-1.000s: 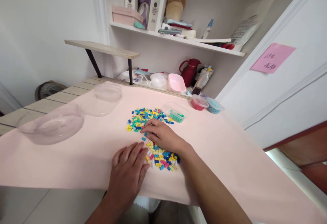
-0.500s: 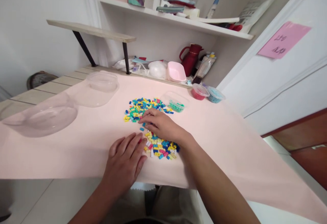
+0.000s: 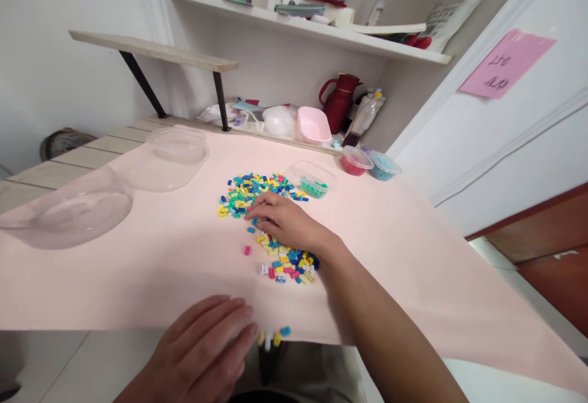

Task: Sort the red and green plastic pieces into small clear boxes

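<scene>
My right hand (image 3: pixel 282 219) rests over small toy building bricks, fingers apart and slightly bent, its fingertips at the near edge of the far pile (image 3: pixel 250 188). A second pile of bricks (image 3: pixel 291 259) lies partly beneath my right wrist. My left hand (image 3: pixel 206 345) is at the table's front edge, somewhat blurred, fingers stretched out and nothing visibly gripped. Just right of its fingertips, several loose bricks (image 3: pixel 277 338) show at the edge; whether they touch the cloth I cannot tell. A lone pink brick (image 3: pixel 247 250) lies left of the near pile.
A clear tub of green bricks (image 3: pixel 313 187) stands behind the far pile. Lidded tubs of red pieces (image 3: pixel 356 161) and blue pieces (image 3: pixel 384 166) sit at the back right. Clear plastic containers (image 3: pixel 85 210) lie left on the pink cloth (image 3: pixel 184 256). A shelf (image 3: pixel 312 26) overhangs the back.
My left hand has moved from beside the near pile back to the table's front edge. Several bricks now show at that edge, and the pink brick is uncovered. My right hand is nearly unchanged.
</scene>
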Available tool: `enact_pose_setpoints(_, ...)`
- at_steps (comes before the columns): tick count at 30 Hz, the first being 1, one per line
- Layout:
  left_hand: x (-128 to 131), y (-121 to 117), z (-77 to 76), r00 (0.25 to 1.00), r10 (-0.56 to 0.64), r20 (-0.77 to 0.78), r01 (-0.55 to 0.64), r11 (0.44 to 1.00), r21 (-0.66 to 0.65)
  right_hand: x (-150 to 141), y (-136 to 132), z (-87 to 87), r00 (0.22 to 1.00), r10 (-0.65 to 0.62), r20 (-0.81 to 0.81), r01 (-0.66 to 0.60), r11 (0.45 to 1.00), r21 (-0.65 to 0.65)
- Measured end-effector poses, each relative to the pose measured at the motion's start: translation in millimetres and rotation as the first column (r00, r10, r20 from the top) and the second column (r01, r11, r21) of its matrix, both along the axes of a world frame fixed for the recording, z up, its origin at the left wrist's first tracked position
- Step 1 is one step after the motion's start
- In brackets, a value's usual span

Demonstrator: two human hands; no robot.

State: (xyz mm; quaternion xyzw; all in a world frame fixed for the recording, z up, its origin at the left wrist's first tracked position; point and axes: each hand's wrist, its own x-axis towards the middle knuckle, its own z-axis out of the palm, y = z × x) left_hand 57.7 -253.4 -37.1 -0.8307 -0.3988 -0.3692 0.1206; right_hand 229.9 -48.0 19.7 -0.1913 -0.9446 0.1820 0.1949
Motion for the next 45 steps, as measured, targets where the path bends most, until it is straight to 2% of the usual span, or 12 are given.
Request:
enact_pose_setpoints(4, -12.9, 7.1, -8.5, 0.976, 0.215, -0.026, -0.216, 0.976, -0.021, -0.4, 0.0, 1.0, 1.0, 0.005, -0.005, -0.005, 1.0, -0.014)
enact_pose_setpoints(6, -15.1, 14.0, -11.2, 0.966, 0.255, -0.03, -0.256, 0.967, -0.009, -0.6, -0.1, 1.0, 1.0, 0.009, -0.012, -0.009, 1.0, -0.022)
enact_pose_setpoints(10, -12.8, 20.4, -11.6, 0.986, 0.166, -0.018, -0.166, 0.986, 0.01, -0.7, 0.9, 0.3, 1.0, 0.01, -0.028, -0.011, 0.999, -0.041)
enact_pose_setpoints(14, -12.1, 30.9, -5.7, 0.967, 0.175, -0.186, -0.173, 0.985, 0.027, 0.7, 5.6, 0.9, 0.997, 0.024, -0.068, -0.03, 0.996, -0.083)
enact_pose_setpoints(17, -14.8, 42.9, 0.1, 0.952, 0.182, -0.246, -0.187, 0.982, 0.003, 2.5, 8.4, 4.2, 0.995, 0.059, -0.079, -0.069, 0.991, -0.118)
enact_pose_setpoints(25, -19.2, 54.9, 5.9, 0.936, 0.221, -0.274, -0.231, 0.973, -0.002, 17.2, -5.0, 30.9, 0.999, 0.033, 0.035, -0.031, 0.998, -0.053)
enact_pose_setpoints(28, -21.8, 55.6, 4.2, 0.947, 0.202, -0.248, -0.208, 0.978, 0.005, 36.2, -9.8, 40.2, 0.999, -0.03, 0.019, 0.031, 0.999, -0.04)
enact_pose_setpoints(32, -25.6, 54.3, 9.2, 0.973, 0.206, -0.106, -0.21, 0.977, -0.026, 67.8, -19.5, 44.0, 0.978, -0.204, -0.034, 0.205, 0.978, 0.038)
enact_pose_setpoints(35, -24.9, 52.5, 21.1, 0.967, 0.253, -0.029, -0.254, 0.966, -0.05, 82.1, -37.1, 41.6, 0.966, -0.257, -0.04, 0.259, 0.942, 0.216)
enact_pose_setpoints(38, -22.9, 54.7, 28.5, 0.942, 0.335, -0.039, -0.337, 0.939, -0.072, 79.5, -61.1, 34.7, 0.981, -0.192, 0.023, 0.173, 0.922, 0.347)
enact_pose_setpoints(42, -23.4, 64.1, 16.2, 0.892, 0.432, -0.134, -0.443, 0.893, -0.074, 60.0, -75.4, 15.8, 0.988, -0.04, 0.147, -0.012, 0.942, 0.334)
enact_pose_setpoints(45, -26.0, 69.1, 1.9, 0.875, 0.446, -0.19, -0.458, 0.889, -0.023, 50.0, -61.6, 1.9, 0.982, -0.089, 0.169, 0.031, 0.947, 0.319)
